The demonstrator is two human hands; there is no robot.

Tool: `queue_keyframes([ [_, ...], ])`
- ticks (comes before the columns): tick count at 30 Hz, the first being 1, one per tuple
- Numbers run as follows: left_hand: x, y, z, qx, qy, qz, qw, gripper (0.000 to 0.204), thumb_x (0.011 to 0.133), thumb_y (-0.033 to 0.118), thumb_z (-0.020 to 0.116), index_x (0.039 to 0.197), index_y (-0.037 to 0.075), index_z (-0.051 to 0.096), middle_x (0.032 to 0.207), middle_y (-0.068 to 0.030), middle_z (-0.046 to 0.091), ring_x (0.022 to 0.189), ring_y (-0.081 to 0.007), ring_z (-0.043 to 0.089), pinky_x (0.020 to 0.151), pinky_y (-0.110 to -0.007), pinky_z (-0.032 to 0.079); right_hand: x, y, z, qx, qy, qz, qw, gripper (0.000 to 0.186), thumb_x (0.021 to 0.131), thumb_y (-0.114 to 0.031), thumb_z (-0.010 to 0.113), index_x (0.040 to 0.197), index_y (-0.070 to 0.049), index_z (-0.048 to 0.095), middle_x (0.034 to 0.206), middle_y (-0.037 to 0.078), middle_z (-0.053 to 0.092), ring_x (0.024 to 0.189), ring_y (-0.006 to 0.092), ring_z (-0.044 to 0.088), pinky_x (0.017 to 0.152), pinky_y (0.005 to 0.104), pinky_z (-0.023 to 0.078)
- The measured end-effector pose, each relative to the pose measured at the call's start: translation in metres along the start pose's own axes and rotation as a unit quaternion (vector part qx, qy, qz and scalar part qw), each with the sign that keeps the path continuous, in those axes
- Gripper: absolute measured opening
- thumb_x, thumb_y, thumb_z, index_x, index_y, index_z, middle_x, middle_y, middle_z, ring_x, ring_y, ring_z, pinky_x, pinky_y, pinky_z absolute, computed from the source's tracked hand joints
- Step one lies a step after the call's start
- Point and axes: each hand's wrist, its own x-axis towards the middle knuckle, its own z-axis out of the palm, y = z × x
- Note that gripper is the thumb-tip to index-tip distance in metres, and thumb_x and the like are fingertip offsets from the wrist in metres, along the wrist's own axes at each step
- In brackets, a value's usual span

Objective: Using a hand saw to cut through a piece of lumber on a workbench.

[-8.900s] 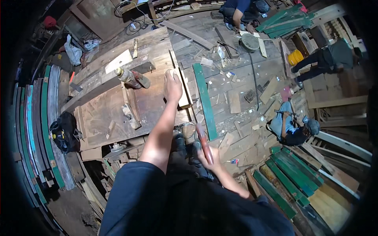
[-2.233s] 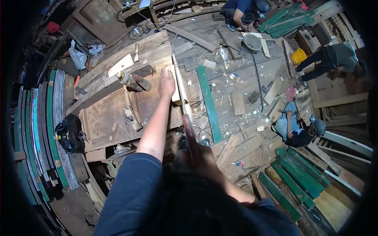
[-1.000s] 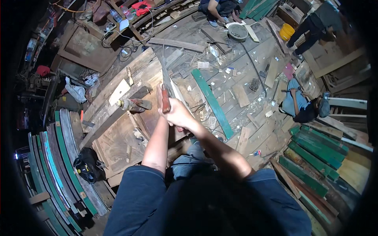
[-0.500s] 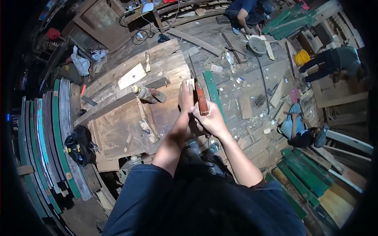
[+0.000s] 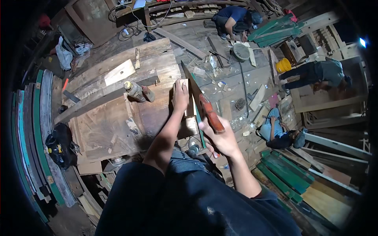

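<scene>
My right hand (image 5: 225,141) is closed around the red-brown wooden handle of a hand saw (image 5: 210,115). The dark saw blade (image 5: 190,80) points away from me and leans to the left along the workbench's right edge. My left hand (image 5: 180,97) grips a short pale wooden piece (image 5: 191,125) at the bench edge, just left of the blade. My fingers hide part of this piece. Whether the teeth touch the wood, I cannot tell. The wooden workbench (image 5: 153,120) lies beneath my left hand.
Left of my hand, a bottle (image 5: 134,91) stands by a long beam (image 5: 108,95) on the bench. A green board (image 5: 199,114) is beyond the saw. Co-workers crouch at the far side (image 5: 232,21), bend over (image 5: 325,74) and sit (image 5: 277,128) at right. Boards (image 5: 37,126) stack at left.
My right hand has drawn the saw back toward me and to the right, and more blade shows. The near end of the wooden piece is now visible. The whole view has shifted a little.
</scene>
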Motion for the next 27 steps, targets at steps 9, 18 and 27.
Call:
queue_keyframes([
  [9,0.006,-0.012,-0.006,0.025,-0.059,-0.063,0.996,0.043,0.096,0.039,0.039,0.127,0.009,0.042,0.126,-0.0228,0.049,0.112,-0.0429,0.049,0.090,-0.050,0.042,0.092,-0.019,-0.005,-0.024,0.003,0.033,0.999,0.026,0.092,-0.022,0.057,0.072,-0.006,0.052,0.053,-0.001,0.049,0.039,0.0068,0.047,0.034,0.0223,0.033],
  [18,0.005,-0.005,0.004,0.058,-0.044,-0.036,0.997,0.043,0.096,0.035,0.036,0.132,0.013,0.038,0.129,-0.0196,0.047,0.113,-0.0414,0.050,0.090,-0.052,0.043,0.065,-0.002,-0.012,0.088,-0.016,-0.004,0.996,0.017,0.094,-0.017,0.055,0.084,-0.003,0.055,0.056,-0.001,0.046,0.043,0.0081,0.045,0.038,0.0229,0.038],
  [27,0.002,-0.019,-0.003,0.069,-0.046,-0.065,0.994,0.044,0.096,0.041,0.036,0.130,0.014,0.041,0.131,-0.0166,0.048,0.117,-0.0392,0.048,0.092,-0.051,0.041,0.068,-0.046,-0.001,0.014,-0.038,0.053,0.998,0.014,0.094,-0.016,0.054,0.090,-0.003,0.053,0.058,0.000,0.049,0.042,0.0075,0.047,0.036,0.0201,0.037],
])
